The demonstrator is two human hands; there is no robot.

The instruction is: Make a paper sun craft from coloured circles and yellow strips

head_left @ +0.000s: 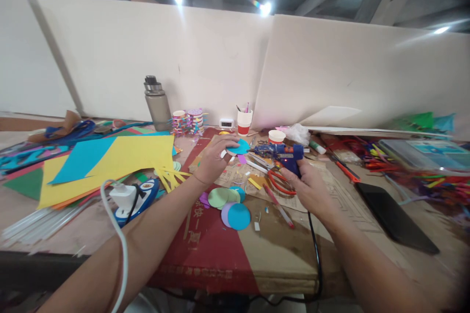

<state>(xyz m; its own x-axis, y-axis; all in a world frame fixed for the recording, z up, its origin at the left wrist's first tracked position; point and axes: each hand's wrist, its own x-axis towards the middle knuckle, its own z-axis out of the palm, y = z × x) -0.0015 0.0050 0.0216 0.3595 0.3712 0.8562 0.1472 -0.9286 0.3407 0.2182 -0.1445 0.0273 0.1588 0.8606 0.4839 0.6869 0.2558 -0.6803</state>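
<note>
My right hand (308, 187) is wrapped round the grip of a blue hot glue gun (284, 154), whose nozzle points left toward a blue paper circle (238, 147). My left hand (215, 156) pinches that circle by its left edge, just above the flattened cardboard (282, 249) that covers the table. The gun's black cord (316, 254) runs down off the front edge. Several loose paper circles (229, 205), green, purple and blue, lie between my forearms. Red-handled scissors (279, 181) lie under the gun.
Yellow and blue paper sheets (110, 161) cover the left side, with clear glue sticks (40, 222) and a white charger (125, 198) near the front edge. A grey bottle (157, 105), paper cups (244, 122) and a white wall panel stand behind. A black phone (394, 217) lies right.
</note>
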